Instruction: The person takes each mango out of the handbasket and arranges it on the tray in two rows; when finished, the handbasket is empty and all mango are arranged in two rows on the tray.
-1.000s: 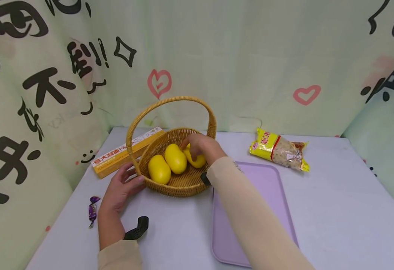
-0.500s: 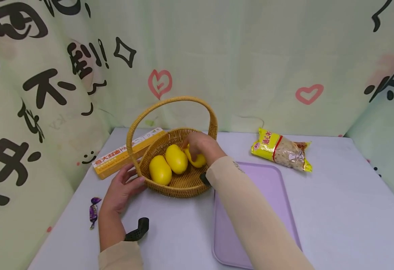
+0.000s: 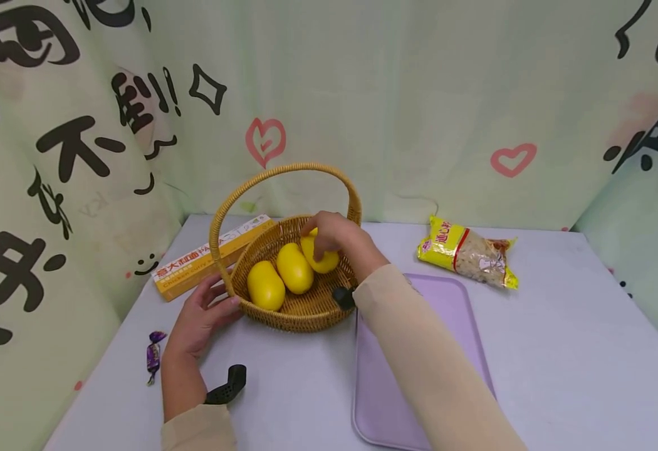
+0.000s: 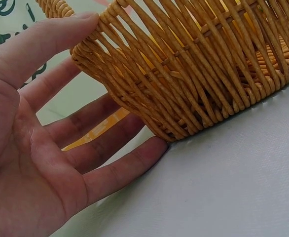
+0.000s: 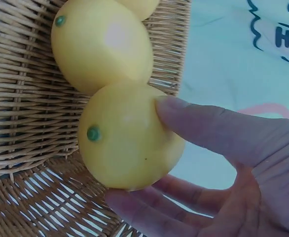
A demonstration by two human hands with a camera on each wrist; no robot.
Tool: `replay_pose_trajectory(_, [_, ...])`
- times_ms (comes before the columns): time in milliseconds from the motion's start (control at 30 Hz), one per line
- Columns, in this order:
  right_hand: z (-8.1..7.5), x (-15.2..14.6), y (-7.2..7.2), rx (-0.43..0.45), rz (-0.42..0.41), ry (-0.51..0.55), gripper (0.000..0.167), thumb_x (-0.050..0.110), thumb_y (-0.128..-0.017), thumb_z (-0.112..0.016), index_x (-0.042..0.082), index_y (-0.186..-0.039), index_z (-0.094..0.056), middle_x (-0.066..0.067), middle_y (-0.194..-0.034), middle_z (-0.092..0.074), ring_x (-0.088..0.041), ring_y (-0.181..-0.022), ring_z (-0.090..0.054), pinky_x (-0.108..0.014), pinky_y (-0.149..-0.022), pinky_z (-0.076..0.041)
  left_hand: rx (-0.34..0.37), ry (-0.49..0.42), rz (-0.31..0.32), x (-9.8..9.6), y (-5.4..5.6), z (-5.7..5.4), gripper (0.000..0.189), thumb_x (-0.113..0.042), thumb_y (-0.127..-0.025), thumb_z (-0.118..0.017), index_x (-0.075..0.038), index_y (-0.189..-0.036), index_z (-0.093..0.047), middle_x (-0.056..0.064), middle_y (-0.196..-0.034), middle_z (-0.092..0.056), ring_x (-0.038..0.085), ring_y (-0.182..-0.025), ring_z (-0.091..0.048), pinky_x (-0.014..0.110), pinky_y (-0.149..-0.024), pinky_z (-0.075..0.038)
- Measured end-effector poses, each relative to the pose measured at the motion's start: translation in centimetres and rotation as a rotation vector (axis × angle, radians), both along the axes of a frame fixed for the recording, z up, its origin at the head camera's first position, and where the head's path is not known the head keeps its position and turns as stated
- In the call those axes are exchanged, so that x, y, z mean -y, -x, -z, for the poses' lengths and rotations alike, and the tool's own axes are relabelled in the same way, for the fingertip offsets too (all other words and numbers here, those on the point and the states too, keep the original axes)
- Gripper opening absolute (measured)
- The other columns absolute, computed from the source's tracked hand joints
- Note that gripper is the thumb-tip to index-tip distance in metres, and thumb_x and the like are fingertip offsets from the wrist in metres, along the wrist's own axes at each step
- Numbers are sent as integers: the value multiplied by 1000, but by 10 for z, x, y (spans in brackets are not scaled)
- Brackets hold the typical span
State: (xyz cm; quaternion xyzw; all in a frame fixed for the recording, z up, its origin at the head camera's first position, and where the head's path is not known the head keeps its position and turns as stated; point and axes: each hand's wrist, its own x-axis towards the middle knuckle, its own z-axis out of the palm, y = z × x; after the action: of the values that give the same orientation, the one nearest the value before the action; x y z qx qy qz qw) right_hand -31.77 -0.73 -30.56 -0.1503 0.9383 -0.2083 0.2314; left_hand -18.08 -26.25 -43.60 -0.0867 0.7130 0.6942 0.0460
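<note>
Yellow, smooth, rounded fruit (image 3: pixel 326 262) sits, in the head view, at the right end inside the oval tan wicker basket (image 3: pixel 301 323) with a tall arched handle; the right hand (image 3: pixel 341 238) grips it from above. Two similar yellow oval fruits (image 3: pixel 296 268) lie left of it in the basket. At the basket's left end, the left hand (image 3: pixel 202 318) touches the outside. Behind and left of the basket is a long orange-and-white printed box (image 3: pixel 182 275); nearer and left, a purple-wrapped candy (image 3: pixel 153 356); nearer and right, a flat lilac tray (image 3: pixel 382 382); well to the right, a yellow-ended clear snack bag (image 3: pixel 478 258).

In the left wrist view, the left thumb presses the basket's rim, the fingers spread and nearly straight along its side.

In the right wrist view, thumb and curled fingers pinch the fruit, its green stem nub (image 5: pixel 93 133) showing, within the basket's outline.
</note>
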Motion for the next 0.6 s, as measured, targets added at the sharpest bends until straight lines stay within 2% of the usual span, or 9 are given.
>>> replay_pose_trajectory(100, [0, -3, -2, -1, -1, 33, 65, -2, -86, -72, 25, -144, -63, -9, -159, -47, -27, -113, -51, -30, -79, -48, -5, -5, 4, 0, 0, 1, 73, -20, -100, -70, -28, -162, -33, 11, -162, -37, 33, -143, -47, 39, -106, -54])
replay_pose_trajectory(400, [-9, -13, -15, -39, -5, 103, 65, -3, -85, -73, 25, -143, -64, -7, -159, -48, -25, -123, -49, -33, -91, -49, 7, 2, 8, -2, 0, 1, 75, -22, -99, -72, -27, -162, -32, 10, -161, -38, 32, -142, -48, 35, -102, -57])
replay_pose_trajectory(600, [-14, -14, -25, -38, -31, 131, 64, -2, -85, -75, 25, -142, -64, -7, -160, -46, -25, -125, -50, -31, -86, -49, 13, 9, 11, -2, 0, -1, 76, -23, -100, -71, -27, -163, -30, 11, -163, -36, 32, -143, -46, 36, -104, -56])
